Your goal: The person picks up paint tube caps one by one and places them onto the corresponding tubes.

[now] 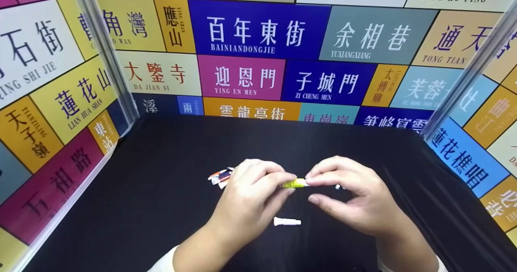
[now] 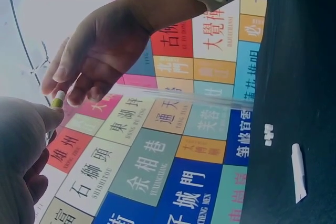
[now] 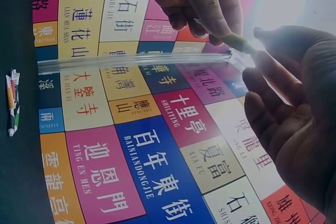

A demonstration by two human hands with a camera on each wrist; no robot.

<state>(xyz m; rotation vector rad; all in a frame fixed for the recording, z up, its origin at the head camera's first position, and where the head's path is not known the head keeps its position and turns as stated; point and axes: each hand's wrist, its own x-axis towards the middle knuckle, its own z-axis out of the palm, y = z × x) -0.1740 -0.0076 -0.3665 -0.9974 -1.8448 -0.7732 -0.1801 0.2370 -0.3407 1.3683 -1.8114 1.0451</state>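
My left hand pinches a small yellow-green tube with a white end, between thumb and fingertips above the black table. My right hand is at the tube's other end; its forefinger tip is at or close to the white end while the thumb stands apart below. In the left wrist view, the tube's end sticks up from the left fingertips toward the right hand. On the cloth beneath lies a white tapered tube, its flat end flared. Most of the held tube is hidden by the left fingers.
Several small colourful tubes lie in a pile, partly behind the left hand in the head view. Small white pieces lie by the right hand. Printed sign panels with clear corner strips wall in the black-covered table.
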